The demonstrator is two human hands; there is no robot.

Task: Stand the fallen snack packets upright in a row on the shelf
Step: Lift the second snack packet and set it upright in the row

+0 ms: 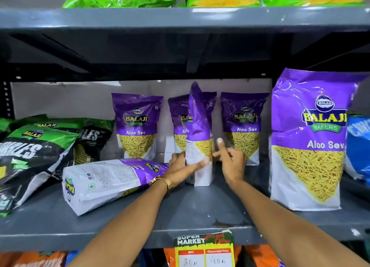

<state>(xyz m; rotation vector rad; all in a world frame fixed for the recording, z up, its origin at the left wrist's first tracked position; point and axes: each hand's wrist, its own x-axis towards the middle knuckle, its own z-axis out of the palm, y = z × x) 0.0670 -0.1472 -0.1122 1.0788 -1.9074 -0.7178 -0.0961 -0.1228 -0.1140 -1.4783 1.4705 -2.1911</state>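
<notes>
While we steady the upright purple packet (pixel 197 134) edge-on at mid-shelf (pixel 180 210), our left hand (pixel 180 167) lies at its seven o'clock, fingers pressed along its base, and our right hand (pixel 232 158) at four o'clock, fingers spread beside it. A fallen packet (pixel 108 182) lies at our left hand's eight o'clock.

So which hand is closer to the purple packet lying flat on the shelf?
Left. The left hand reaches over the top end of the fallen packet; the right hand is beyond the upright packet, farther away.

shop | grey metal shelf (pixel 180 218) of snack packets (pixel 137 124) | supermarket price tag (pixel 204 248)
</notes>
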